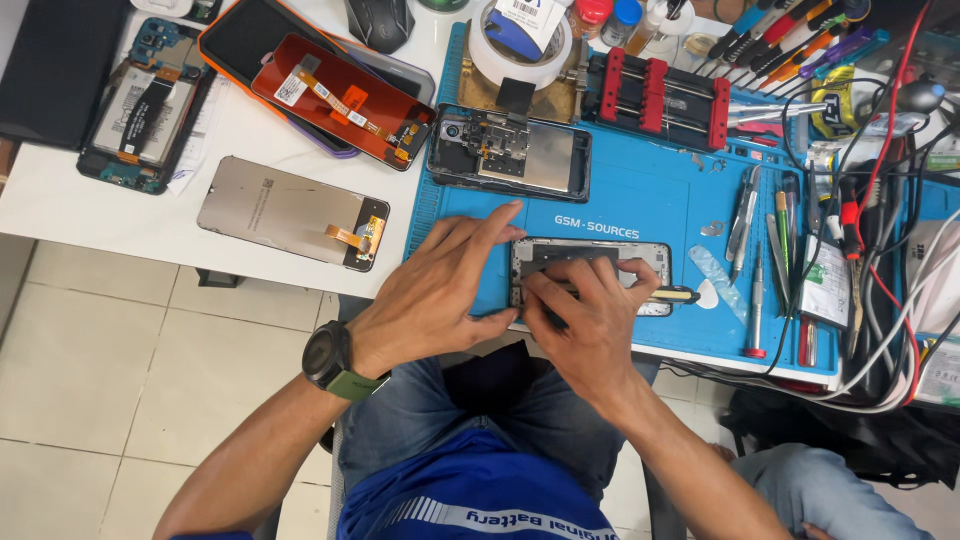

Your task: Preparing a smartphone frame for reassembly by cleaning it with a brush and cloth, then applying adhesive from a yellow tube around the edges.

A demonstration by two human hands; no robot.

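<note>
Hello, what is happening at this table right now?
A person works on an opened phone frame lying on a blue work mat. The left hand steadies its left end, while the right hand presses a dark tool onto it. Another opened phone lies further up the mat, and tweezers lie to the right.

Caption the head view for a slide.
Both hands, left hand and right hand, work on an opened phone on a blue mat.

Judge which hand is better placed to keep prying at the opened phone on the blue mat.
Right, probably. The right hand lies on the opened phone with a yellow-tipped tool at its fingers. The left hand rests beside the phone's left end, seemingly steadying it.
</note>
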